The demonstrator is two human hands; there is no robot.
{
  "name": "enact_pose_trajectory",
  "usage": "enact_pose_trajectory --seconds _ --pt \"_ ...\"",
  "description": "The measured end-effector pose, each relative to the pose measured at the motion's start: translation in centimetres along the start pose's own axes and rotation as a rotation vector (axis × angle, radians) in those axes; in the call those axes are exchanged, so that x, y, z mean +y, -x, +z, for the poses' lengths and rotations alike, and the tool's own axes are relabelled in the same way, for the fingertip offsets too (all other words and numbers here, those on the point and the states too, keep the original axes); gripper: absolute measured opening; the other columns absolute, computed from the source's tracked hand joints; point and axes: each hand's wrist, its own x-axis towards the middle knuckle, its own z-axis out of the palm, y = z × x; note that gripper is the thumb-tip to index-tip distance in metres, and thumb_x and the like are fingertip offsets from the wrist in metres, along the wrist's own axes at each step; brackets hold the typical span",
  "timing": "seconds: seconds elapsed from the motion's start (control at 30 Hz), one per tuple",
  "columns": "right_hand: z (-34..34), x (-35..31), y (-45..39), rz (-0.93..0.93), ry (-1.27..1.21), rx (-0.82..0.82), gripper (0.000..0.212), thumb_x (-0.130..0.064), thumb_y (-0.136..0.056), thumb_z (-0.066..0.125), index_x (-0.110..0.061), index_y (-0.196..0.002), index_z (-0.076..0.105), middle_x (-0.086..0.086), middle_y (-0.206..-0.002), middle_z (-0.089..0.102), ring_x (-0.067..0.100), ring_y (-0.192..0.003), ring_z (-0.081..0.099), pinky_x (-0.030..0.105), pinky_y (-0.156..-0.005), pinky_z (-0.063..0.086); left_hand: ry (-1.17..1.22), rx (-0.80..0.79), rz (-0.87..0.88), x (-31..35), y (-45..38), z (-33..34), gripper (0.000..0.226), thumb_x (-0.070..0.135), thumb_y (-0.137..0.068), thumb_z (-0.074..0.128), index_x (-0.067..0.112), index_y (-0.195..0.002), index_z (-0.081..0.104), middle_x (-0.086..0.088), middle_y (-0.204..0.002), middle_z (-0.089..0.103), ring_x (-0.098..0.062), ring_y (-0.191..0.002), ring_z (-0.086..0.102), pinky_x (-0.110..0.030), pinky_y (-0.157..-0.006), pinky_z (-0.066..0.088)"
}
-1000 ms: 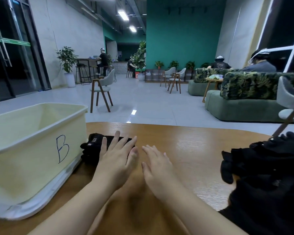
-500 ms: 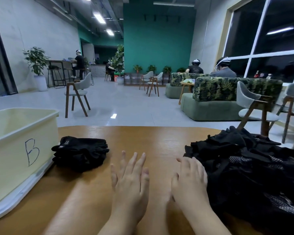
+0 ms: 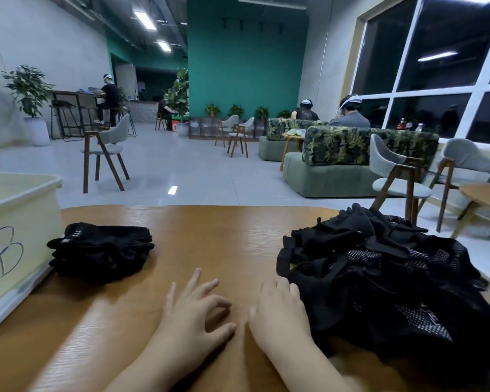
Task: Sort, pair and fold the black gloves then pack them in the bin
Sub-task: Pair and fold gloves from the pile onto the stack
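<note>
Your hands lay side by side on the table (image 3: 210,230), palms down, holding nothing. Your left hand (image 3: 193,309) had its fingers loosely spread and partly curled, the tips arched over bare wood; no glove touched it. Your right hand (image 3: 280,309) sat just right of it, fingers close together and bent, with the fingertips (image 3: 287,285) and outer edge pressed against the near left side of the pile (image 3: 379,278) of loose black gloves. That pile spread from your right hand away to the right and toward the far edge of the table, tangled, with dotted grip patches showing on several pieces. Whether any fingertip had slipped under the cloth, you could not tell from this view. The stack (image 3: 102,250) of folded gloves lay well to the left of your left hand and farther from you, a neat dark bundle with a small label on its top left corner. The bin (image 3: 17,239), pale and marked with a B, stood just left of that stack, its base rim touching or nearly touching the bundle. The bin's inside near the rim looked bare, though most of it fell outside the view.
</note>
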Motion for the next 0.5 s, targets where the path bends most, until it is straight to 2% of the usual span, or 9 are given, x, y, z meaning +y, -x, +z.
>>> enact_pose_trajectory --seconds 0.07,0.2,0.23,0.3,0.4,0.5 --pt "0.1 -0.2 -0.1 -0.009 -0.027 -0.006 0.023 -0.017 -0.096 0.042 -0.016 -0.119 0.04 0.005 -0.126 0.044 0.022 -0.118 0.041 0.028 -0.095 0.036 0.037 -0.021 -0.005 0.0 -0.1 -0.1 0.053 0.08 -0.047 0.017 0.055 -0.085 0.044 0.027 -0.147 0.022 0.01 -0.131 -0.017 -0.034 -0.113 -0.013" --pt "0.1 -0.1 -0.4 -0.026 -0.154 -0.024 0.024 -0.006 -0.093 0.043 -0.017 -0.114 0.042 0.003 -0.12 0.048 0.022 -0.114 0.044 0.028 -0.089 0.039 0.071 -0.021 0.011 -0.2 0.0 0.0 0.041 0.08 -0.053 0.028 0.053 -0.081 0.044 0.028 -0.141 0.029 0.01 -0.132 -0.01 -0.035 -0.115 -0.008" --pt "0.2 0.0 -0.5 -0.062 -0.196 -0.02 0.025 -0.004 -0.092 0.044 -0.017 -0.113 0.044 0.003 -0.118 0.049 0.022 -0.112 0.046 0.028 -0.088 0.039 0.07 -0.016 0.007 -0.2 0.0 -0.1 0.031 0.077 -0.063 0.039 0.054 -0.082 0.042 0.028 -0.14 0.029 0.008 -0.135 -0.008 -0.035 -0.115 -0.007" --pt "0.4 -0.1 -0.6 -0.163 -0.315 0.006 0.024 -0.001 -0.09 0.042 -0.017 -0.108 0.048 0.002 -0.111 0.052 0.019 -0.105 0.05 0.026 -0.087 0.04 0.079 0.014 -0.007 -0.3 0.0 0.0 0.017 0.057 -0.082 0.055 0.054 -0.087 0.039 0.03 -0.136 0.029 0.002 -0.141 -0.002 -0.035 -0.116 -0.003" --pt "0.5 -0.6 -0.4 -0.326 -0.536 -0.001 0.017 -0.004 -0.092 0.045 -0.018 -0.096 0.052 -0.004 -0.099 0.054 0.01 -0.092 0.053 0.019 -0.082 0.043 0.124 0.14 -0.025 -0.7 -0.1 0.3 0.022 0.036 -0.09 0.057 0.049 -0.104 0.046 0.025 -0.134 0.035 -0.003 -0.141 0.015 -0.034 -0.116 0.013" --pt "0.6 -0.8 -0.1 -0.44 -0.665 -0.034 0.012 -0.01 -0.092 0.052 -0.022 -0.092 0.053 -0.01 -0.092 0.056 0.006 -0.089 0.054 0.017 -0.081 0.045 0.127 0.251 -0.103 -1.3 -0.3 0.3 0.025 0.024 -0.093 0.049 0.038 -0.114 0.052 0.02 -0.128 0.047 -0.005 -0.129 0.037 -0.032 -0.107 0.029"
